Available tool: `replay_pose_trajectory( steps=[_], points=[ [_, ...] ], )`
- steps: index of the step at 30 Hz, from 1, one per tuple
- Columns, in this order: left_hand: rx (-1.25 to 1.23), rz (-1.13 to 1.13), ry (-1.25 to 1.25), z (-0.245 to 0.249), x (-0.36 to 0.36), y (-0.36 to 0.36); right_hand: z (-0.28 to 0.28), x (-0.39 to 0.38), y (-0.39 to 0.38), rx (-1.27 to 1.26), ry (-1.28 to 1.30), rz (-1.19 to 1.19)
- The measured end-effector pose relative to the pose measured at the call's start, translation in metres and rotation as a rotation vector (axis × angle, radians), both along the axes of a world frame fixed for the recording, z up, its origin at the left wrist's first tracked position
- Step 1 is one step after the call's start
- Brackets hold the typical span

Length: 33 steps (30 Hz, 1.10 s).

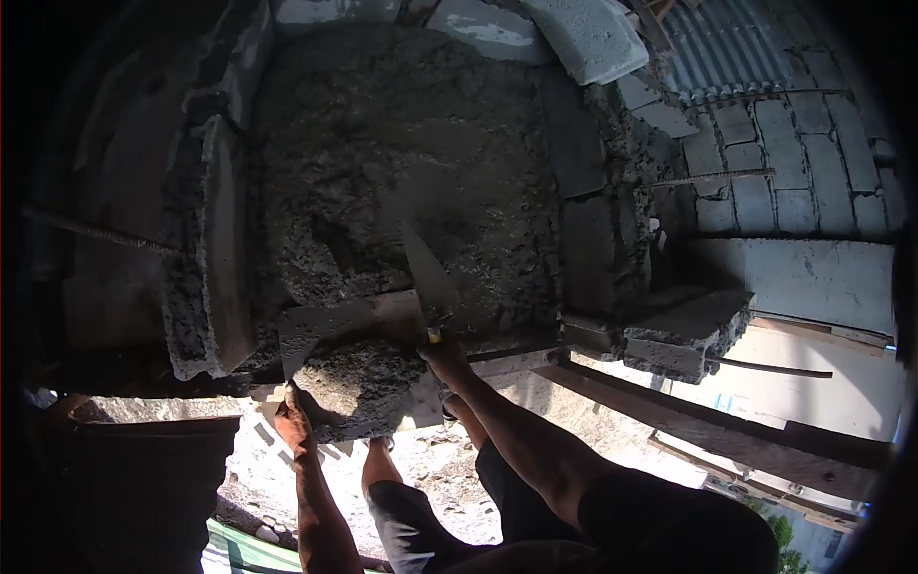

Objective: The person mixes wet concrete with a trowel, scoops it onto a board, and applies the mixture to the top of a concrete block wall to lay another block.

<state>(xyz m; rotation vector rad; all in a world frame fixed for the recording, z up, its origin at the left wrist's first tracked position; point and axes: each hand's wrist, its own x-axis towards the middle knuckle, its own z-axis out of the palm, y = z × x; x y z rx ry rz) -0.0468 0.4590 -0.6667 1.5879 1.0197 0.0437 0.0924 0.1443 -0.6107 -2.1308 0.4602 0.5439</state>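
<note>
My right hand (446,365) is closed around the handle of a pointed trowel (430,273), with a yellow band showing at the grip. The trowel's blade points away from me, over wet grey mortar (411,143) spread in a wide bed. At the lower left, my left hand (295,428) grips the near left edge of a flat board (382,311). A heap of mortar (359,383) lies on this board, partly sunlit. The board's far edge overlaps the near side of the mortar bed in this view.
Rough concrete blocks (225,249) border the bed on the left, with more blocks (684,330) at right. Rebar rods (775,367) stick out on both sides. A wooden beam (708,421) runs along the lower right. Corrugated sheet (722,53) and a block wall (794,153) stand beyond.
</note>
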Motion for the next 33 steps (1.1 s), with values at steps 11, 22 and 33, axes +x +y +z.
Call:
replay_pose_trajectory(
  steps=[11,22,33],
  points=[
    [0.038,-0.177,0.069,0.229,0.015,-0.028,0.152,-0.105,-0.034,0.073,-0.196,-0.277],
    [0.537,-1.062,-0.257,0.252,0.033,-0.064,0.231,-0.278,-0.069,0.080,0.092,-0.770],
    [0.351,-1.279,0.067,0.224,-0.045,-0.197,0.188,-0.409,-0.164,-0.093,0.052,-0.979]
  ],
)
